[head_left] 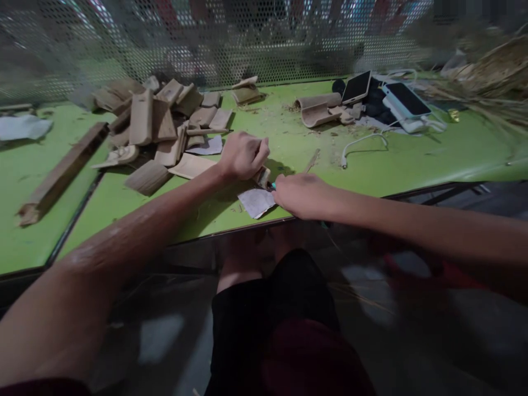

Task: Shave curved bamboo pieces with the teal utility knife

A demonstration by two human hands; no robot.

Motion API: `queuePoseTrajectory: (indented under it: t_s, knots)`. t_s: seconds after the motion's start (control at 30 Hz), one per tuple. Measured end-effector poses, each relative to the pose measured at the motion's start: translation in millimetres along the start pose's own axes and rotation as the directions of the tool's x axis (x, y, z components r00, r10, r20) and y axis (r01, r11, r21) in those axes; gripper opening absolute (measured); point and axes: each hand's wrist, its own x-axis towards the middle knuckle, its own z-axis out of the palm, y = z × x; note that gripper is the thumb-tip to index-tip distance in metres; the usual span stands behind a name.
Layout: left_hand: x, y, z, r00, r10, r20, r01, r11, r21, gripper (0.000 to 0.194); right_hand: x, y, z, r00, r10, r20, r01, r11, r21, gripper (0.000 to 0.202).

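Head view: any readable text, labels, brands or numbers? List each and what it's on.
None can be read.
The two smartphones, one dark-screened and one in a light blue case: screens dark, no brand visible.
Small white paper scrap between the left hand and the right hand: no print visible.
Pile of cut bamboo pieces on the green tabletop: no marks.
Background behind the perforated metal screen: too blurred.

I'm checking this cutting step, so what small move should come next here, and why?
Probably a short, shallow stroke with the right hand, away from the left hand. The left hand pins a small bamboo piece on the green table over a paper scrap, and the right hand's tool tip sits close to those fingers.
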Motion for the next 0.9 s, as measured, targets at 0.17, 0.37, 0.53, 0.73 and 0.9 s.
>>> queuePoseTrajectory:
  t_s: [0.17, 0.37, 0.53, 0.73, 0.9]
  knots:
    - [0.5, -1.3, 0.2, 1.000, -0.006, 0.018, 0.006, 0.999, -0.037, 0.056, 3.9, -4.2, -5.9, 0.999, 0.054, -0.004, -0.053, 0.996, 0.076, 0.025]
    - [1.8, -0.2, -2.6, 0.997, 0.074, 0.014, -0.074, 0.995, 0.062, 0.058, 9.5, -8.9, -14.5, 0.996, 0.075, 0.041, -0.077, 0.995, 0.069, 0.024]
    - [-2.5, 7.1, -12.8, 0.988, 0.143, 0.058, -0.149, 0.981, 0.121, 0.054, 3.1, -9.5, -3.5, 0.999, 0.053, 0.010, -0.052, 0.998, -0.021, 0.027]
    - [-9.6, 11.2, -23.0, 0.982, 0.162, 0.091, -0.169, 0.984, 0.063, 0.048, -9.7, -8.1, 15.2, 0.988, 0.115, -0.107, -0.126, 0.986, -0.106, 0.030]
    - [-5.4, 10.2, -21.6, 0.981, 0.130, 0.145, -0.143, 0.986, 0.084, 0.049, -14.4, -2.1, 15.0, 0.993, 0.032, -0.117, -0.052, 0.982, -0.179, 0.027]
